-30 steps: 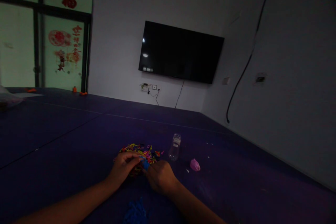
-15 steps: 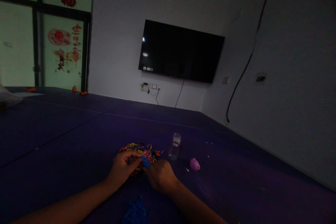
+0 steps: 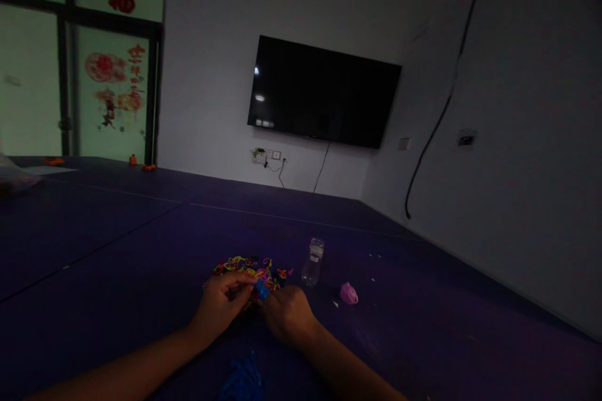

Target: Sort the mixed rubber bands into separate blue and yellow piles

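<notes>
A heap of small coloured rubber bands [image 3: 244, 266] lies on the dark purple table [image 3: 141, 250]. My left hand [image 3: 222, 302] and my right hand [image 3: 288, 314] meet at the near edge of the heap, fingers curled. Between their fingertips they pinch a small blue band [image 3: 261, 290]. A small pile of blue bands [image 3: 242, 379] lies close to me, between my forearms.
A small clear bottle [image 3: 313, 261] stands just right of the heap, and a pink cap [image 3: 348, 294] lies beyond it. A black TV [image 3: 322, 93] hangs on the far wall. Small orange items [image 3: 148, 166] sit at the table's far left edge.
Both hands stay at the heap's edge; the fingers have shifted slightly around the blue band. Nothing else has moved.
</notes>
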`<state>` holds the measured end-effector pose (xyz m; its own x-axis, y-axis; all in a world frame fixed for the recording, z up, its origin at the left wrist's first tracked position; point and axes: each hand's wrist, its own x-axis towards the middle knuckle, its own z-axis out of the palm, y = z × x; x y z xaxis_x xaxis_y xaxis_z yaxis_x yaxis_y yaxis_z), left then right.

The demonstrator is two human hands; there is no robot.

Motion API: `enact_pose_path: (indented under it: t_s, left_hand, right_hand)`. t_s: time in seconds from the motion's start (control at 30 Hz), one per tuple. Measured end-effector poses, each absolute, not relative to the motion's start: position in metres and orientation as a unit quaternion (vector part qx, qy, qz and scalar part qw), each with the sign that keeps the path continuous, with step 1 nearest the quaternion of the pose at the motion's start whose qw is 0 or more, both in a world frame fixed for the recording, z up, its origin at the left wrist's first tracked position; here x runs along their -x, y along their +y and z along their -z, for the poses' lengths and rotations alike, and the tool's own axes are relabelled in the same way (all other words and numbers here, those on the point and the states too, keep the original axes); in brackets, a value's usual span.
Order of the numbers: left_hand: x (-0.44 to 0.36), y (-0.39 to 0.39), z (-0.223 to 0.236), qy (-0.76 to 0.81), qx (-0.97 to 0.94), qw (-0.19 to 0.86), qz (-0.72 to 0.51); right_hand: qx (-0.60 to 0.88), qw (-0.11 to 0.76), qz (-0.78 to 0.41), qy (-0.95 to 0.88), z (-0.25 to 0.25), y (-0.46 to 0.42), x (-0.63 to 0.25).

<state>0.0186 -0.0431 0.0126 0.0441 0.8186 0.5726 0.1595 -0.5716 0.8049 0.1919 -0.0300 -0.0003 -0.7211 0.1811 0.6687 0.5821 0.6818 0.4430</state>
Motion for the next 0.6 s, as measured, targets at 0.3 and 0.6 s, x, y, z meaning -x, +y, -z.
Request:
enact_pose_path:
  t_s: [0.3,0.6]
  left_hand:
    - [-0.0182,-0.0455,-0.0118,0.343,-0.701,0.239,-0.578]
    - [-0.0164,-0.0486,-0.0111,0.305,-0.753,0.153,-0.563]
  right_hand:
    - [0.216,0.303,0.325,-0.869,-0.0010,-0.0309,-0.1921]
    - [0.211,0.309,0.312,-0.873,-0.0049,-0.0334,-0.1930]
